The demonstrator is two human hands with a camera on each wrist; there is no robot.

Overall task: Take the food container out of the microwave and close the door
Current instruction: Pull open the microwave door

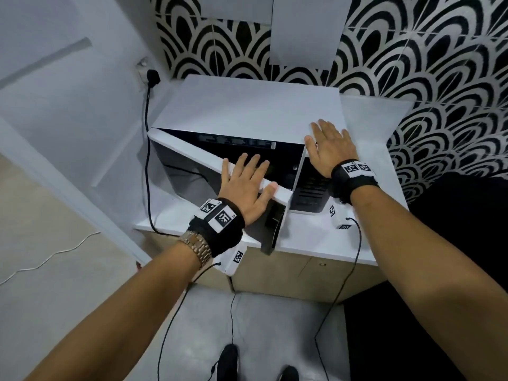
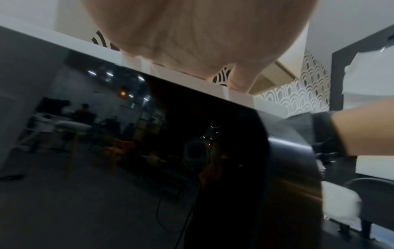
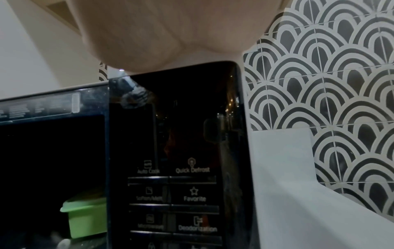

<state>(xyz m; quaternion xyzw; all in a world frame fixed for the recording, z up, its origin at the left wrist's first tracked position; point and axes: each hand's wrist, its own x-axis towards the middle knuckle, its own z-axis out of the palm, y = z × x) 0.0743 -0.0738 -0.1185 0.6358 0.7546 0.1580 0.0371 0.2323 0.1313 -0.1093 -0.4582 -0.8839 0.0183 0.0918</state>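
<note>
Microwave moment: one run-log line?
door: ajar | left hand: on door edge | right hand: flat on microwave | green container: inside

A white bench [image 1: 316, 240] spans the middle of the frame; the white microwave [image 1: 247, 105] stands directly on it, toward its left.

Microwave [image 1: 247, 111]: one, on one desk [image 1: 316, 243], with one door [image 1: 192, 158] ajar. Food container [image 3: 87, 217], green: one, inside the cavity. Hands: two, left hand [image 1: 244, 185] at 9 o'clock of right hand [image 1: 330, 147]. Wrist bands: two. Metal watch [image 1: 196, 247]: one. Wall plug [image 1: 152, 77]: one. Shoes on the floor: two.
</note>
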